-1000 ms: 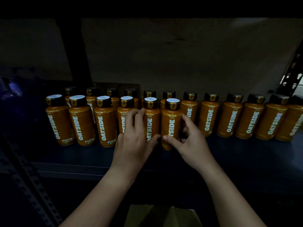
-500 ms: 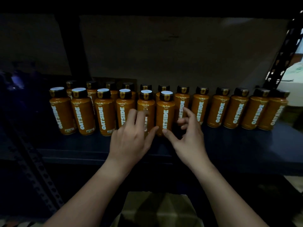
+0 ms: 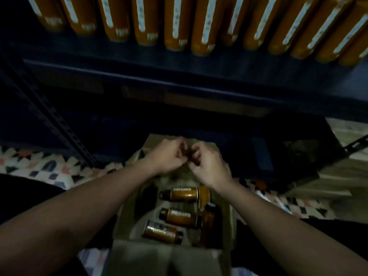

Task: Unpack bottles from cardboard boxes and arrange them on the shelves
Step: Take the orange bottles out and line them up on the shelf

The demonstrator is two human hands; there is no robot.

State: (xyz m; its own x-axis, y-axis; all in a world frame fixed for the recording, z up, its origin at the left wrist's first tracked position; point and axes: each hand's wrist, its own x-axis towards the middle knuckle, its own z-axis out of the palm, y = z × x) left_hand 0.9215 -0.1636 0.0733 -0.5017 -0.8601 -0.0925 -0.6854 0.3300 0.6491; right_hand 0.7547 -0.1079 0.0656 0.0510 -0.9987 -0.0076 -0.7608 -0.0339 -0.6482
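Both your forearms reach forward and converge, wrists close together. Your left hand [image 3: 168,155] and right hand [image 3: 207,166] sit side by side, nearly touching, fingers curled inward; blur hides whether they hold anything.

Orange bottles [image 3: 175,26] with white lettered labels, dark blue shelf [image 3: 179,72], brown cardboard box [image 3: 127,226], multicoloured diamond-patterned floor [image 3: 39,166]

Bottles [image 3: 180,194] lie in the box [image 3: 127,222] (on the floor), below the shelf's [image 3: 179,66] bottle row [image 3: 207,26].
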